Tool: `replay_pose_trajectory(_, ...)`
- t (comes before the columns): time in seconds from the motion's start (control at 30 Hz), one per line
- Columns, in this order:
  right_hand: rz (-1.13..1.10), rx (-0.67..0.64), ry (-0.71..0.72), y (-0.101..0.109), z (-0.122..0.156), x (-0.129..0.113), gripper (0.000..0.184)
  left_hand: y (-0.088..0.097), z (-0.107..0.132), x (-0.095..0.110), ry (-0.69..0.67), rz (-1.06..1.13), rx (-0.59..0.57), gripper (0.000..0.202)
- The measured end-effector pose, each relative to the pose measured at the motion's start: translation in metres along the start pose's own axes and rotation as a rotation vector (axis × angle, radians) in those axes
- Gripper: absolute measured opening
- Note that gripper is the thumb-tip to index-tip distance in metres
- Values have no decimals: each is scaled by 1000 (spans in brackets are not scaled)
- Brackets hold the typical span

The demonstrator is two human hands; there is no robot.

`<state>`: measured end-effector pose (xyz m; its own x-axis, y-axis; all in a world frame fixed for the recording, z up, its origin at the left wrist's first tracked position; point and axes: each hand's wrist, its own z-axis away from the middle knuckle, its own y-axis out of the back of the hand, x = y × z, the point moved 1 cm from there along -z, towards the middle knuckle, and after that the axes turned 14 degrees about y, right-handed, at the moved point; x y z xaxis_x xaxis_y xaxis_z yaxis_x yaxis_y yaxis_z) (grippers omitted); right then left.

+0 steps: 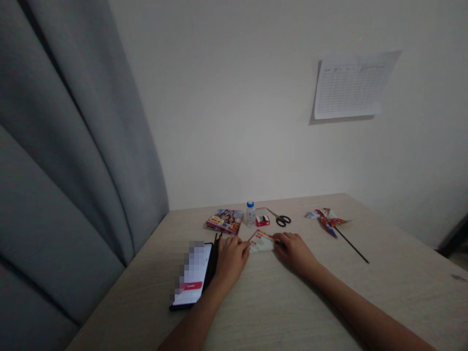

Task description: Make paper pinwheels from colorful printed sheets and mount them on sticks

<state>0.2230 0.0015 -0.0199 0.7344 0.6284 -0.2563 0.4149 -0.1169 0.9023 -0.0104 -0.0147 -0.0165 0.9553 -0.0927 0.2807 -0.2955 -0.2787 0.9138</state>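
A small printed piece of paper (262, 241), white with red and yellow print, lies on the table between my hands. My left hand (231, 258) is closed at its left edge, thumb and fingers together on the paper. At the right edge, my right hand (293, 251) grips the paper with curled fingers, its fingertips partly hidden. Just left of my left hand lies a phone (195, 273) with a lit screen, part of it pixelated. Dark thin sticks (216, 237) stick out behind my left hand, mostly covered by it.
Behind the paper are a stack of colourful leaflets (225, 220), a blue-capped bottle (250, 214), a small red box (262, 221) and black-handled scissors (281, 220). A paper pinwheel (328, 220) on a dark stick lies to the right. A grey curtain (91, 136) hangs at the left.
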Motion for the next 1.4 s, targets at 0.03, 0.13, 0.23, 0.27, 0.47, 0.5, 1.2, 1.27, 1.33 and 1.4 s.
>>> replay_pose_trajectory(0.03,5,-1,-4,1,0,-1,31,0,0,0,-3,-1,2,26)
replay_pose_trajectory(0.13,9,-3,4,2,0,-2,28,-2,0,-1,-11,-5,7,25)
replay_pose_trajectory(0.23,12,0,10,1,1,-2,28,-3,0,-2,-9,-3,11,25)
replay_pose_trajectory(0.27,17,2,8,0,1,-2,28,-4,-1,-2,-8,-3,12,25)
replay_pose_trajectory(0.47,71,-14,-4,-1,1,-5,28,-3,-1,-1,-17,-18,-2,26)
replay_pose_trajectory(0.5,83,-17,-6,-1,1,-6,28,-3,-1,-1,-19,-19,-4,26)
replay_pose_trajectory(1.2,202,-43,-39,-2,2,-12,29,-6,-2,0,-32,-26,26,21)
replay_pose_trajectory(1.27,210,-27,-28,-3,3,-12,28,-6,-3,1,-34,-20,25,21)
replay_pose_trajectory(1.33,210,-14,-5,-3,3,-13,26,-5,-3,3,-34,-12,17,23)
replay_pose_trajectory(1.4,202,-10,15,-3,3,-14,24,-4,-4,5,-33,1,-6,23)
